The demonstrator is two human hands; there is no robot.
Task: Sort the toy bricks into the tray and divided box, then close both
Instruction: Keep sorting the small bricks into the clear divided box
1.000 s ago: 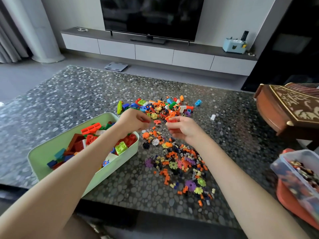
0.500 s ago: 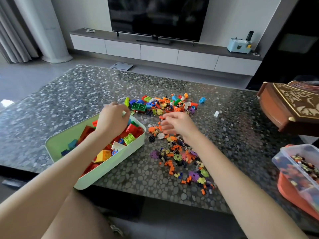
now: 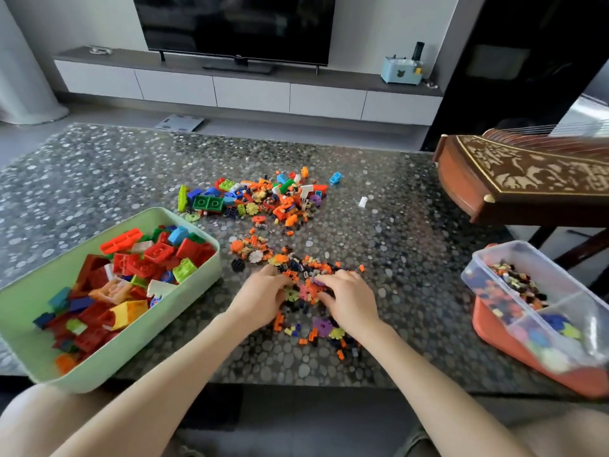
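Note:
A pale green tray [image 3: 36, 285] at the left holds several large bricks, mostly red. At the right edge, a clear divided box [image 3: 575, 300] with small pieces in its compartments rests on an orange base [image 3: 527, 354]. A pile of mixed bricks [image 3: 260, 199] lies mid-table, and small orange, purple and yellow pieces [image 3: 306, 265] are scattered nearer me. My left hand [image 3: 260, 296] and my right hand [image 3: 351, 300] rest side by side on this near scatter. Their fingers curl down into the pieces, hiding the fingertips.
A carved wooden string instrument [image 3: 527, 173] juts over the table's right side, above the divided box. A lone blue brick [image 3: 336, 177] and a white piece [image 3: 362, 202] lie right of the far pile. The table's front edge [image 3: 296, 385] runs just behind my forearms.
My left hand has left the green tray and come down onto the near scatter. My right hand has drawn back toward me to join it there.

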